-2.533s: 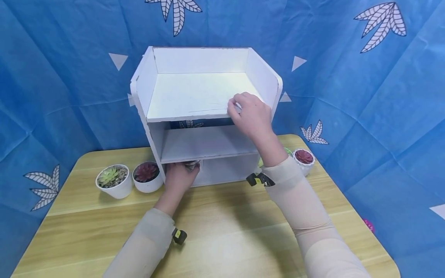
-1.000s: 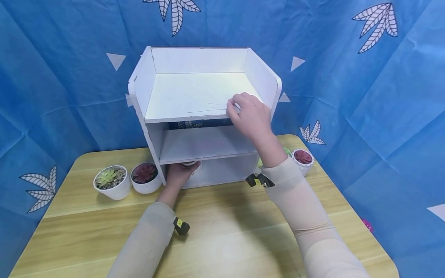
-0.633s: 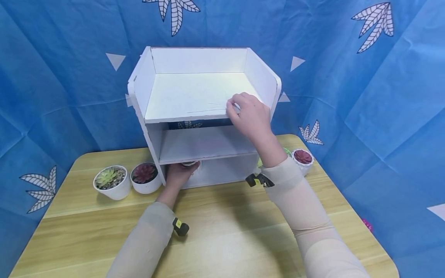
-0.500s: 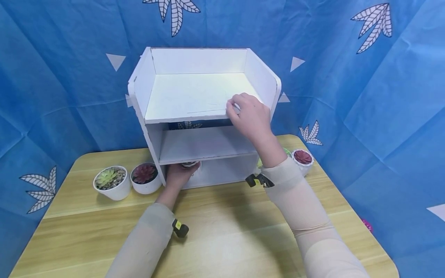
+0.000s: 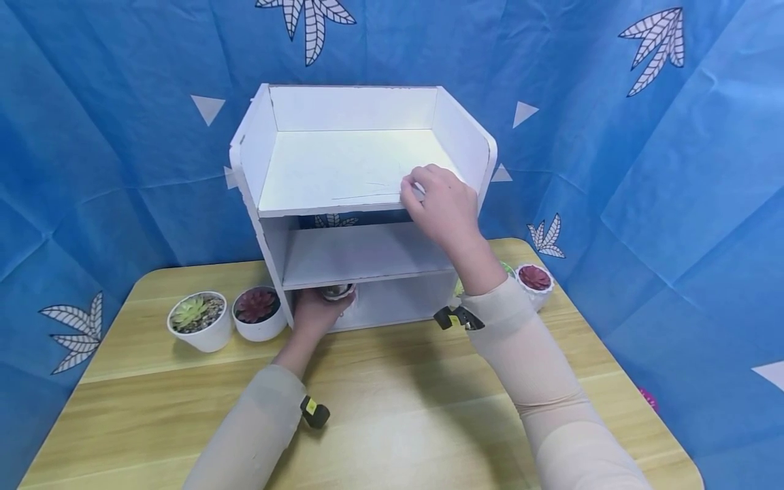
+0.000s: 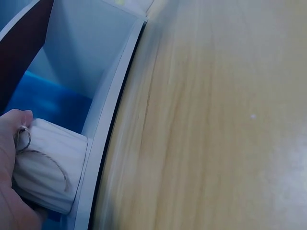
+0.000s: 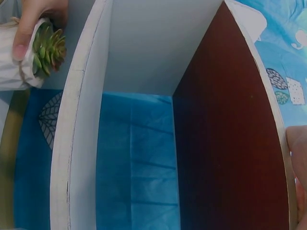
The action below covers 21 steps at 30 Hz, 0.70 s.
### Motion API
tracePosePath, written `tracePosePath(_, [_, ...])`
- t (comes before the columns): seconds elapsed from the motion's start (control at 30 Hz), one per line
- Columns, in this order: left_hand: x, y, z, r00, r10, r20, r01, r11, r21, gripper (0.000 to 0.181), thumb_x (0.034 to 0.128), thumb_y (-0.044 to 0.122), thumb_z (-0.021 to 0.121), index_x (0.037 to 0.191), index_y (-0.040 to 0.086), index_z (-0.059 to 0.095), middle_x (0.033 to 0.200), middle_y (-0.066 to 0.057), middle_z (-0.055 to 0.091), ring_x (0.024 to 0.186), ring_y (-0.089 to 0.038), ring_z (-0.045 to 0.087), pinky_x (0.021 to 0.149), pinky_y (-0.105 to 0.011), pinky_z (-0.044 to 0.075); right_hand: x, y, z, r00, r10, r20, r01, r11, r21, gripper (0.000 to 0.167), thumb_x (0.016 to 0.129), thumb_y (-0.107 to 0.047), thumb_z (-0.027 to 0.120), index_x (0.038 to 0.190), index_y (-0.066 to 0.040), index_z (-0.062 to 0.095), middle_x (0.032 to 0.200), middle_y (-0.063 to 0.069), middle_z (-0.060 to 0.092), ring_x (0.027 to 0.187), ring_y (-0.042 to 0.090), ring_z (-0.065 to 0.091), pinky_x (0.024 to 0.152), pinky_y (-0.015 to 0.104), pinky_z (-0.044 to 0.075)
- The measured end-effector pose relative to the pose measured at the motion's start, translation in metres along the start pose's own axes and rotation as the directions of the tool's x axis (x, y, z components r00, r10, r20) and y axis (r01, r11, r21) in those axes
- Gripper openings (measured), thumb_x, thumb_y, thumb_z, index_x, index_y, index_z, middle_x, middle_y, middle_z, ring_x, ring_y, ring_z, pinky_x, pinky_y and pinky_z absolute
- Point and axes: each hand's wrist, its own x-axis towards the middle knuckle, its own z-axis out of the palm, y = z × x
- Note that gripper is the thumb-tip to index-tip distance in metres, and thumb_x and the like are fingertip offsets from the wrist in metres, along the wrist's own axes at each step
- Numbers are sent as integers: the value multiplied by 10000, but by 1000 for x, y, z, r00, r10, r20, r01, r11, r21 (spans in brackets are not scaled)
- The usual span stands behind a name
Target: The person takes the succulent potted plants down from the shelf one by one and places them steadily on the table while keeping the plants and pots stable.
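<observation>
In the lowest compartment of a white shelf unit, my left hand grips a small white pot with a twine bow round it. The right wrist view shows the green succulent in this pot, lying tilted to one side there. In the head view the middle board hides part of the pot. My right hand rests at the front edge of the top board, towards its right end. Its fingers are curled, thumb meeting forefinger, and nothing shows in them.
A green succulent pot and a dark red succulent pot stand left of the unit. Another red one is at right, beside a bright green plant partly behind my arm. All stand on a wooden table before blue cloth.
My left hand has shifted slightly within the lowest compartment, and more of the pot's top shows beyond its fingers. My right hand has stayed at the top board's edge.
</observation>
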Motion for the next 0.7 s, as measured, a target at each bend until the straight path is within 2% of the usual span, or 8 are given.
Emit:
tracePosePath(0.2, [-8,1,-6,1000,-2,22,2,1000,0,1006,814,415,804,1560,99,207,1544,-176,361,1443,-349,333,1175,-495,279,-1,-2,-1,1000,1,6,-1,1000,-3,394,1004,-416,417,1094,-191,727,1079,0,700,933,191,615,685,384,519])
tracePosePath(0.37, [-15,1,-10,998,-30,59,29,999,18,1105,808,482,795,1585,116,99,1584,-194,280,1467,-367,282,1173,-518,272,-2,-4,-2,1000,-3,6,3,1000,-1,387,1006,-410,419,1093,-191,726,1070,1,699,930,194,617,687,385,517])
tracePosePath(0.53, [-20,2,-14,993,-60,100,57,998,27,1153,798,538,785,1581,69,81,1573,-231,289,1445,-395,313,1147,-536,313,-2,-3,-2,1000,-1,-6,1,1000,-11,396,1004,-415,411,1086,-196,730,1037,-2,696,906,191,617,671,380,512])
tracePosePath(0.7, [-25,1,-16,992,-58,108,53,997,48,1152,794,543,786,1577,61,93,1566,-224,306,1442,-389,323,1146,-535,316,-3,-3,-1,1000,1,-2,-1,1000,-16,390,1004,-410,413,1085,-194,728,1049,0,697,903,194,615,665,382,512])
